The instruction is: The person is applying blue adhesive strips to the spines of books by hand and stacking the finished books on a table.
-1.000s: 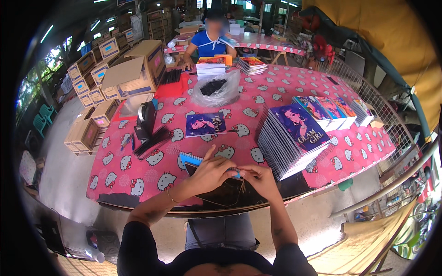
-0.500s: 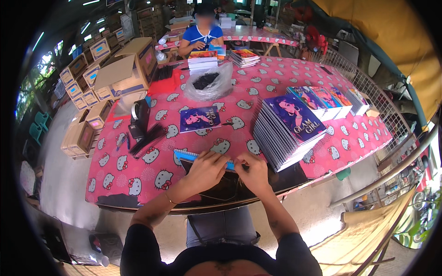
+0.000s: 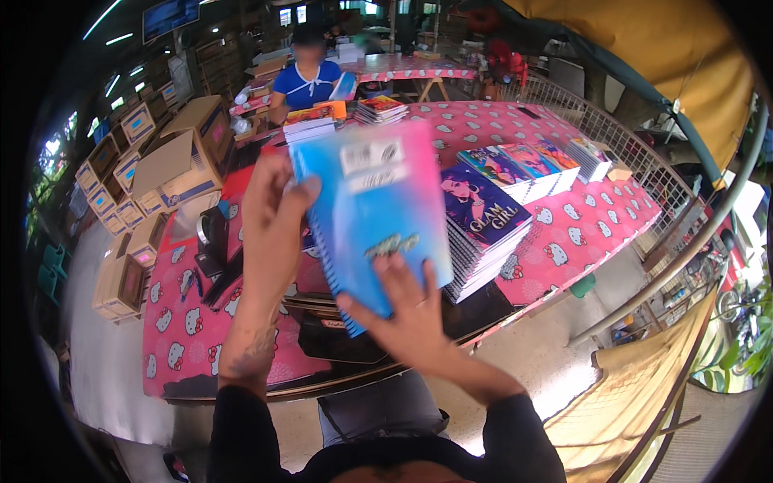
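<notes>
Spiral notebook was held up above the counter, blue-pink cover facing camera. Left hand gripped its spiral edge; right hand supported its lower edge, fingers spread. Looked light, flexible, slick-covered; best held by opposite edges.

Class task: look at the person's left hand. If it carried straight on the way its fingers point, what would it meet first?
The left hand holds the blue-pink notebook, fingers pointing up and away. Beyond them, probably the open cardboard box or the book stacks near the seated person; depth is unclear.
</notes>
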Demonstrator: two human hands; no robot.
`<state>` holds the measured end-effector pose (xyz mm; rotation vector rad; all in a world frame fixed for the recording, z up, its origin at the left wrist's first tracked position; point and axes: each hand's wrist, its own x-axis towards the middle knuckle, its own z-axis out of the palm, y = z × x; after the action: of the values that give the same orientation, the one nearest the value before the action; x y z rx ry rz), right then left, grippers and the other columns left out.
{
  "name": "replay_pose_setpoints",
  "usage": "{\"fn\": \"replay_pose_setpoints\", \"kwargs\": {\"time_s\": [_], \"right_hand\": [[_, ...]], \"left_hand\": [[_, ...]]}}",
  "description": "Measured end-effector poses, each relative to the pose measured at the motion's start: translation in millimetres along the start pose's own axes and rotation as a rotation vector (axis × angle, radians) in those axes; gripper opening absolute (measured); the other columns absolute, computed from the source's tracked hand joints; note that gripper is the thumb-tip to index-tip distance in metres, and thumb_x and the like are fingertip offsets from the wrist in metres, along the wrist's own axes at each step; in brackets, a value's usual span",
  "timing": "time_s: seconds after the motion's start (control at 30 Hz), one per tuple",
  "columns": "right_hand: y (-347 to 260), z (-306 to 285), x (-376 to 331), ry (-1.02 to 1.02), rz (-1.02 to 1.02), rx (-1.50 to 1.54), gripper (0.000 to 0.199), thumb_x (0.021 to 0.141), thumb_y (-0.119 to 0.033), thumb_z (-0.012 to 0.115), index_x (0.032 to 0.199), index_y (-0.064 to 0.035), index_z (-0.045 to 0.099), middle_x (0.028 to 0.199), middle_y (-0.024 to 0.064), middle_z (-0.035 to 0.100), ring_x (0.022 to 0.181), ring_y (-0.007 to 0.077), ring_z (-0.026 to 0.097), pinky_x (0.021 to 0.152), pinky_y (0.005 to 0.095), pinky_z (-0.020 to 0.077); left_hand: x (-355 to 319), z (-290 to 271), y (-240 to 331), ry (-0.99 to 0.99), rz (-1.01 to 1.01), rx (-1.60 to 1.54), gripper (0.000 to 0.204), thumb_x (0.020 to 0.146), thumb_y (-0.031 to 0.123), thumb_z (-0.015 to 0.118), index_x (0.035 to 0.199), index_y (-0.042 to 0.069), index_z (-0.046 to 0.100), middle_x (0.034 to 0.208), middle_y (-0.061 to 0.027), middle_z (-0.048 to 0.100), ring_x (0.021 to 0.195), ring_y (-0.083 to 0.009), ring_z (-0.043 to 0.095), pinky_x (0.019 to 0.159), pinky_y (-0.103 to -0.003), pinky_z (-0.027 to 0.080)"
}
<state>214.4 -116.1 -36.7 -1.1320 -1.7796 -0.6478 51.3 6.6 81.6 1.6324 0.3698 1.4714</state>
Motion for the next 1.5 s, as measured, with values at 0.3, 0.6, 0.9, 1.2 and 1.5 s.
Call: {"fn": "replay_pose_setpoints", "kwargs": {"time_s": [0.3,0.6,0.9,1.2,1.5], "right_hand": [[140.6,-83.4,57.4,0.493,0.715,1.004,0.057,0.101,-0.018,0.067,0.148,0.0021,0.043,0.14,0.0121,0.057,0.122,0.0184,0.057,0.106,0.0333,0.0427],[143.0,-29.7,-13.0,-0.302,0.398,-0.273,0.04,0.097,-0.026,0.063,0.133,-0.0081,0.066,0.143,0.0136,0.06,0.136,0.0316,0.053,0.118,0.0557,0.0303],[86.9,-23.2,-0.3,-0.096,0.326,-0.184,0.05,0.095,-0.022,0.065,0.143,-0.0105,0.056,0.155,0.0193,0.044,0.148,0.0385,0.036,0.121,0.0595,0.0167],[27.0,54.4,-44.3,-0.296,0.436,0.6,0.046,0.09,-0.014,0.074,0.134,-0.0063,0.062,0.14,0.0199,0.056,0.13,0.0372,0.055,0.106,0.043,0.0433],[19.1,73.4,-60.8,-0.442,0.42,0.644,0.039,0.091,-0.007,0.071,0.129,-0.0043,0.064,0.119,0.0155,0.066,0.106,0.0326,0.066,0.089,0.0387,0.0532]], "left_hand": [[129.6,151.1,-124.9,-0.082,0.491,0.663,0.06,0.092,0.054,0.068,0.138,0.016,0.065,0.103,-0.0147,0.056,0.101,-0.0302,0.057,0.086,-0.038,0.05],[120.6,135.8,-201.4,-0.033,0.373,0.677,0.04,0.098,0.041,0.062,0.121,0.01,0.067,0.117,-0.021,0.066,0.11,-0.0413,0.062,0.092,-0.053,0.049],[-45.9,-183.8,-303.6,-0.668,0.077,1.367,0.031,0.09,0.023,0.07,0.116,0.007,0.07,0.111,-0.0165,0.067,0.106,-0.037,0.066,0.087,-0.046,0.056],[11.0,-161.4,-294.3,-0.484,-0.168,1.162,0.033,0.092,0.033,0.067,0.114,0.008,0.071,0.115,-0.0188,0.068,0.109,-0.0392,0.065,0.094,-0.047,0.053],[72.2,-212.5,-362.6,-0.766,-0.685,1.214,0.095,0.061,0.05,0.086,0.134,-0.004,0.057,0.133,-0.0255,0.063,0.121,-0.0394,0.062,0.103,-0.043,0.05]]}}
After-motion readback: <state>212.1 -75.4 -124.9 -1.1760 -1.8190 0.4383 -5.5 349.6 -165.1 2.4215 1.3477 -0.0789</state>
